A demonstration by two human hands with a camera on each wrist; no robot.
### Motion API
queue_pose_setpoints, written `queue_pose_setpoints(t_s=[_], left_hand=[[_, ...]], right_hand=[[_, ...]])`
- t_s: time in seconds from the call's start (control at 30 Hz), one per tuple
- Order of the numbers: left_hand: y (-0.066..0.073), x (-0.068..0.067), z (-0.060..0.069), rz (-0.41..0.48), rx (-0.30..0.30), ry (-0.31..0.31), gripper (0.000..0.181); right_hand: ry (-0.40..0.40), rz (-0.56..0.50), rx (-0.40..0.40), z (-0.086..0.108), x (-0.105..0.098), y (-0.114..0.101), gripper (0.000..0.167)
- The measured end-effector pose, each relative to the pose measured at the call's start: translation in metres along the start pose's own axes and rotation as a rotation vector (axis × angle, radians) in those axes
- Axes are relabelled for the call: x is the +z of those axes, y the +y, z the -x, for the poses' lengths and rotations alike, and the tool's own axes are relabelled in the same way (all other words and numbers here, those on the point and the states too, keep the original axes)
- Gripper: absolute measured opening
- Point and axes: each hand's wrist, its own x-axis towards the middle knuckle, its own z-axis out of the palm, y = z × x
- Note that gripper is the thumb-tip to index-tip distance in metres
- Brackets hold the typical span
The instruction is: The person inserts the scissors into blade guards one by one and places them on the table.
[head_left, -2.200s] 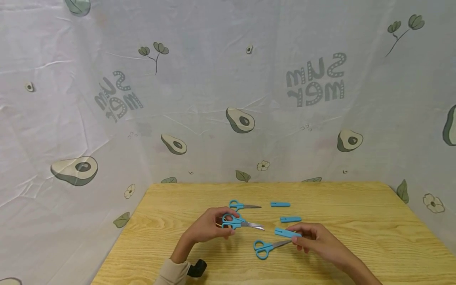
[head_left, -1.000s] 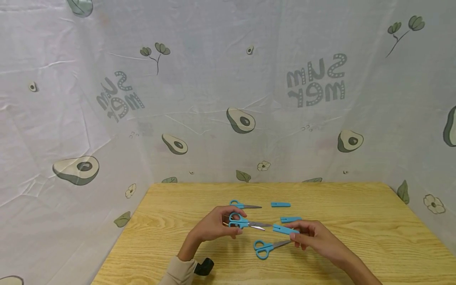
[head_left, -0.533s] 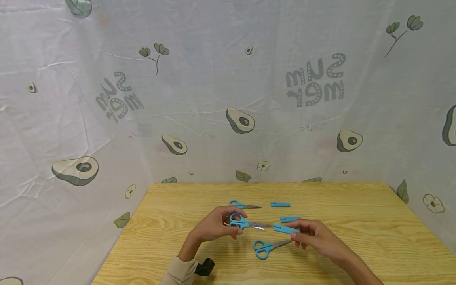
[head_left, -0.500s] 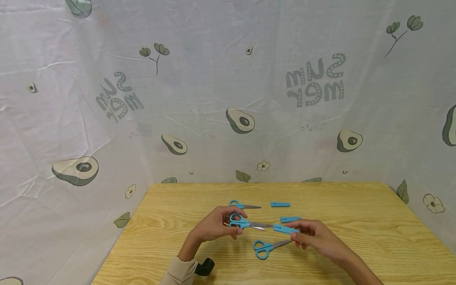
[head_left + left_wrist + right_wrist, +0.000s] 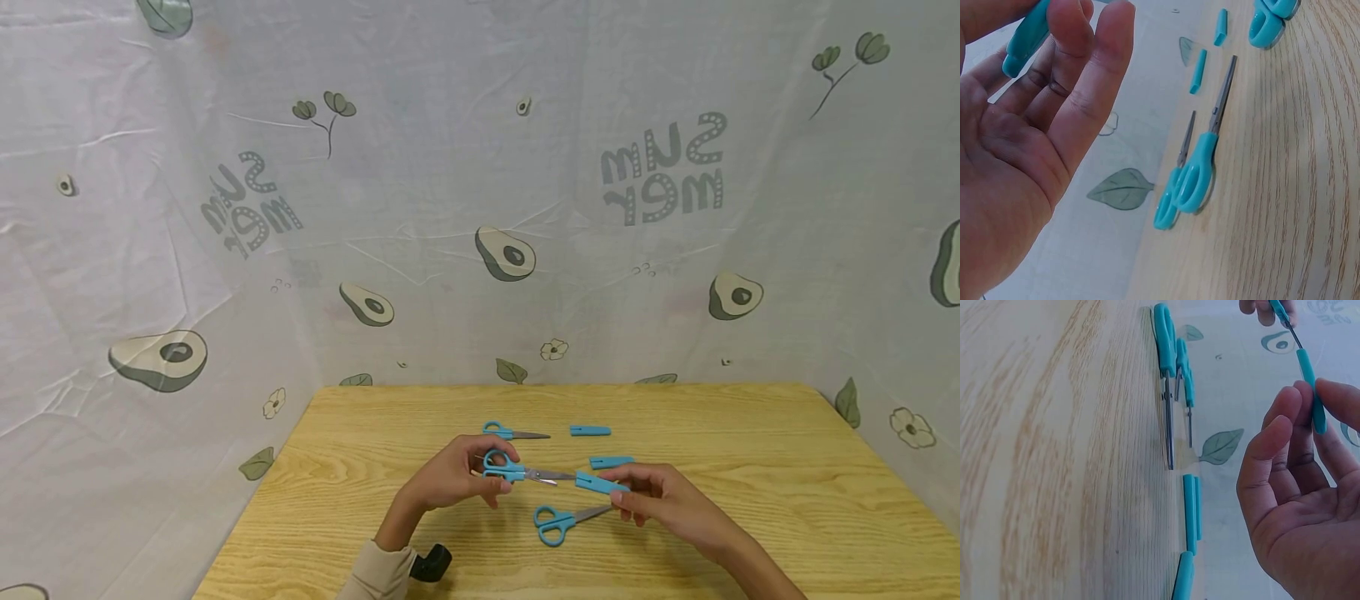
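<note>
Since we grip the scissors (image 5: 534,473) by the handles in our left hand (image 5: 452,477), their blades seem left free toward the blue cover (image 5: 598,482) our right hand (image 5: 667,503) pinches.

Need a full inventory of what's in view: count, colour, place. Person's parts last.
Held scissors: 1, blue handles, silver blades, raised in the left hand
Table scissors: 3, blue handles, silver blades, lying near, mid (mostly hidden in head view) and far
Held cap: 1, blue, in the right hand, its end at the held blade tip
Table caps: 3, blue, far, mid and near
Table: 1, light wood, under everything
Patterned cloth: greyish white, green prints, behind table
Unidentified piece: 1, black, by left cuff
Hands: 2, bare, above table
Sleeve: 1, beige, left arm
</note>
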Motion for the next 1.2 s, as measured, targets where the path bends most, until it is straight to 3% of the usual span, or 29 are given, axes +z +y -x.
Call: queue_pose_setpoints(t_s=[1.2], left_hand=[[-0.0001,0.0047,-0.0018,0.004,-0.037,-0.012,0.029]], right_hand=[[-0.035,-0.018,0.008,-0.0021,0.0015,0.0039,0.042]])
